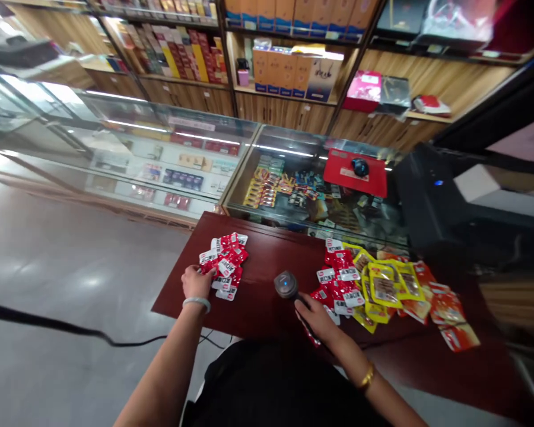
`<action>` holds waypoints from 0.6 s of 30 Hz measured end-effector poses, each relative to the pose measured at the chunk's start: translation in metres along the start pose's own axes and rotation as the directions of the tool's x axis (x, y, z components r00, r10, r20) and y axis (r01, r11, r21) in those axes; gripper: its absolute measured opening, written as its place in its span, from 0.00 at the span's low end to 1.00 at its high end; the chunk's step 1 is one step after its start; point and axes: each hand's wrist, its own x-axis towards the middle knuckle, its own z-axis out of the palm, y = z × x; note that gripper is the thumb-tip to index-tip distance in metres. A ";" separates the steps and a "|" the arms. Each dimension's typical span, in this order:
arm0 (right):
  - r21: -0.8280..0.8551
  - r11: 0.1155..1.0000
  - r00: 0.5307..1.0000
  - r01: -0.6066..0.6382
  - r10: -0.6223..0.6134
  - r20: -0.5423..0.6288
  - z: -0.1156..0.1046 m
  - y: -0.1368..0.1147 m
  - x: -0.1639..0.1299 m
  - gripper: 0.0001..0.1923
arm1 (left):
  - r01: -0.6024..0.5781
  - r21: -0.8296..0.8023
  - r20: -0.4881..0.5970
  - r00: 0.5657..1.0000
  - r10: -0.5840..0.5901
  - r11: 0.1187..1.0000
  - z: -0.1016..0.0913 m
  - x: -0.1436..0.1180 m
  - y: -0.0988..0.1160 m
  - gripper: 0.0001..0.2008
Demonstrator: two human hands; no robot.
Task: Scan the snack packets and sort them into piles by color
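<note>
My left hand (196, 282) rests on the near-left edge of a pile of small red and white snack packets (225, 264) on a dark red table (267, 243); its fingers touch the packets, and a pale bangle sits on the wrist. My right hand (315, 316) grips the handle of a dark handheld scanner (286, 284) with a blue light on its head. A red packet sticks out from under this hand. Just right of it lies a bigger heap of red, yellow and orange packets (382, 287).
Glass display counters (169, 154) full of goods stand behind the table, with a red pad and a dark round device (359, 167) on top. A black box (422, 201) sits at the right. Wooden shelves hold boxes. A black cable (48, 323) runs across the grey floor.
</note>
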 end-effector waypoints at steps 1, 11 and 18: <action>0.023 1.000 1.000 -0.017 0.018 -0.025 -0.005 0.000 -0.003 0.25 | -0.037 0.018 -0.043 0.998 0.038 0.999 0.002 -0.002 0.006 0.30; 0.381 0.915 0.946 -0.133 0.233 -0.227 -0.069 0.023 -0.034 0.23 | -0.723 -0.152 0.472 0.546 0.692 0.674 0.075 -0.118 0.149 0.12; 0.487 0.865 0.915 -0.118 0.286 -0.285 -0.098 0.037 -0.056 0.24 | -0.915 -0.112 0.710 0.200 0.675 0.389 0.120 -0.215 0.176 0.36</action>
